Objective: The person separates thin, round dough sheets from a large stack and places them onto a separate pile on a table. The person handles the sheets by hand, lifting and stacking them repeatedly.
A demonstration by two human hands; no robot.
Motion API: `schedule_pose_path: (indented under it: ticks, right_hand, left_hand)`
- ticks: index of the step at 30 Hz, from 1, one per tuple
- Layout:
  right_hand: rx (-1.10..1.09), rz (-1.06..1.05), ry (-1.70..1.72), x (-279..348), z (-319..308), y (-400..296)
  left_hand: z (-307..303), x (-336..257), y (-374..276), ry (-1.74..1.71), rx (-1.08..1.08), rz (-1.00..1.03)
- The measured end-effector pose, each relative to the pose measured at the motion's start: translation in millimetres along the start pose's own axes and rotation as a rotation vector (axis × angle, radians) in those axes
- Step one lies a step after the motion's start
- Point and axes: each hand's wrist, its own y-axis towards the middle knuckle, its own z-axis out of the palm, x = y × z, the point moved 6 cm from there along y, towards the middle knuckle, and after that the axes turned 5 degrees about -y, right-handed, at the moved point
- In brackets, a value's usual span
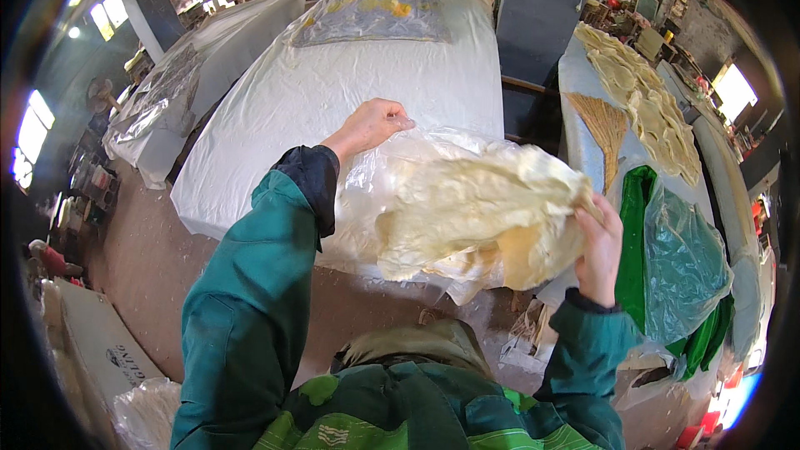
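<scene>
My left hand (378, 125) pinches the edge of a clear plastic sheet (369, 169) above a table covered in white cloth (262, 119). In my right hand (600, 240) is the gathered end of a cream-coloured, wrinkled soft sheet (475, 200), whose material I cannot tell. The cream sheet spreads leftward from that hand, over the near part of the plastic and the table's near edge. Its lower edge is ragged and blurred. More thin pale pieces show beneath it.
A folded grey and yellow patterned cloth under plastic (375, 9) lies at the table's far end. To the right, another table holds a straw broom head (603, 131), cream sheets (644, 94) and green fabric with clear plastic (681, 262). A dark pillar (540, 19) stands between the tables.
</scene>
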Motion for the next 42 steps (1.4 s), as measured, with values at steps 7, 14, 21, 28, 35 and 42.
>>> schedule_pose_path:
  ticks: [7,14,21,28,35,42]
  right_hand:
    - [0.154,-0.063,0.223,35,40,56]
    - [-0.092,-0.631,-0.463,21,34,-52]
    - [0.160,-0.042,-0.019,-105,22,-96]
    - [0.113,0.082,0.163,-104,40,3]
    - [0.134,-0.860,-0.650,-21,71,-97]
    - [0.674,-0.739,-1.095,-189,116,-87]
  left_hand:
    - [2,27,15,-0.307,0.016,0.055]
    - [2,7,-4,-0.422,0.006,-0.026]
    - [3,31,8,-0.275,0.061,-0.048]
    - [14,22,18,-0.204,-0.140,0.059]
    - [6,-15,-7,-0.257,-0.228,0.115]
    - [22,-24,-51,-0.217,-0.198,0.162]
